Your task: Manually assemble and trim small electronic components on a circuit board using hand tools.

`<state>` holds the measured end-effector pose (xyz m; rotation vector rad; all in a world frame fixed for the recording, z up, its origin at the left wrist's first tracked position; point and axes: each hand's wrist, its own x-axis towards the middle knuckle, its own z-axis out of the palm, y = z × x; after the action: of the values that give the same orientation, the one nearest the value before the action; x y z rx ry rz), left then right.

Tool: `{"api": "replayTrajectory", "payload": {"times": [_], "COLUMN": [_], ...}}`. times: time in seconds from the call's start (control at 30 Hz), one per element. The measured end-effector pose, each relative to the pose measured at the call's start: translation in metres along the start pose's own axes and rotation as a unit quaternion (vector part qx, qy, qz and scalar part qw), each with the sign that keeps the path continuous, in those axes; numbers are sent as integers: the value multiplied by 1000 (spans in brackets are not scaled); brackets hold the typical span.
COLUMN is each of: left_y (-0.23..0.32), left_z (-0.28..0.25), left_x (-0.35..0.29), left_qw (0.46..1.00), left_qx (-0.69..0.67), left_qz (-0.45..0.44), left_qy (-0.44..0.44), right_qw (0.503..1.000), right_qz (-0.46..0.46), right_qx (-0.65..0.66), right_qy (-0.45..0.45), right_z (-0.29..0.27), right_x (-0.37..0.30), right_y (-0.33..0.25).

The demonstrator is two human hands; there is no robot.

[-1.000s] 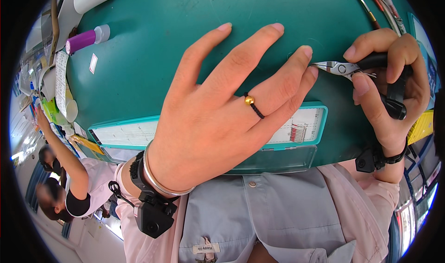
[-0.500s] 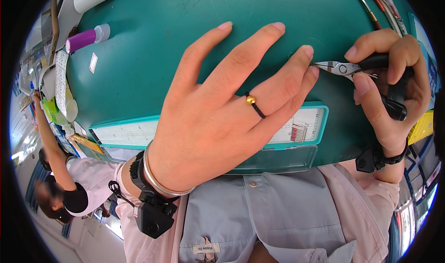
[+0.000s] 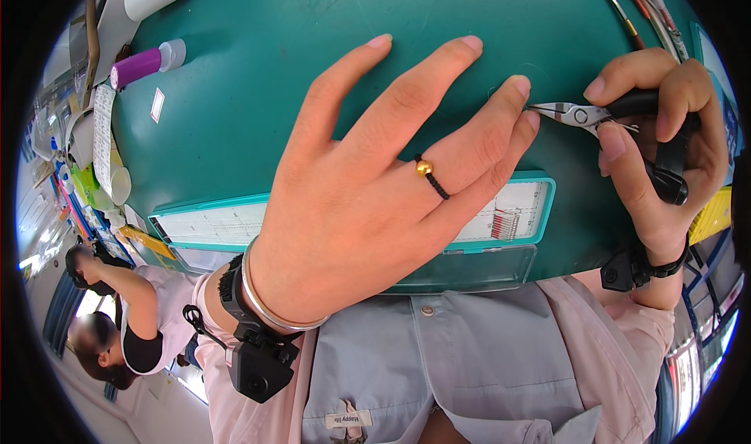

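My right hand (image 3: 665,139) is closed round black-handled needle-nose pliers (image 3: 580,116), whose jaws point left. The jaw tips meet the thumb and index fingertip of my left hand (image 3: 375,162). Those two fingers are pinched together on something too small or hidden to make out, while the other fingers stretch out over the green mat (image 3: 258,76). A faint thin strand curves beside the index fingertip. Below my left hand, and partly hidden by it, lies a flat teal-rimmed case (image 3: 545,209). Several tiny red-tipped pieces (image 3: 504,225) sit in its right end.
A purple tube with a clear cap (image 3: 137,70) and a small white label (image 3: 158,105) lie at the left. Several thin-handled tools (image 3: 657,17) rest at the far right. At the left rim another person (image 3: 149,311) is near a cluttered shelf.
My hands and the pliers have hardly moved. The other person at the left has drawn a raised arm down from the shelf.
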<state>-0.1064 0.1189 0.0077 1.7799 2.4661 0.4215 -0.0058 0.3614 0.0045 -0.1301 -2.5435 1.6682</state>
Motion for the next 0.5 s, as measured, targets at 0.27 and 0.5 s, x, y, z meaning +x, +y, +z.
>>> {"api": "replayTrajectory", "payload": {"times": [0.27, 0.5], "left_y": [1, 1], "left_z": [0, 0], "left_x": [-1, 0], "left_qw": [1000, 1000], "left_qx": [6, 9], "left_qz": [2, 3], "left_qy": [1, 5], "right_qw": [1000, 1000], "right_qz": [-12, 1], "right_qx": [-4, 0], "right_qy": [-5, 7], "right_z": [2, 2], "right_x": [-3, -3], "right_y": [-1, -5]}}
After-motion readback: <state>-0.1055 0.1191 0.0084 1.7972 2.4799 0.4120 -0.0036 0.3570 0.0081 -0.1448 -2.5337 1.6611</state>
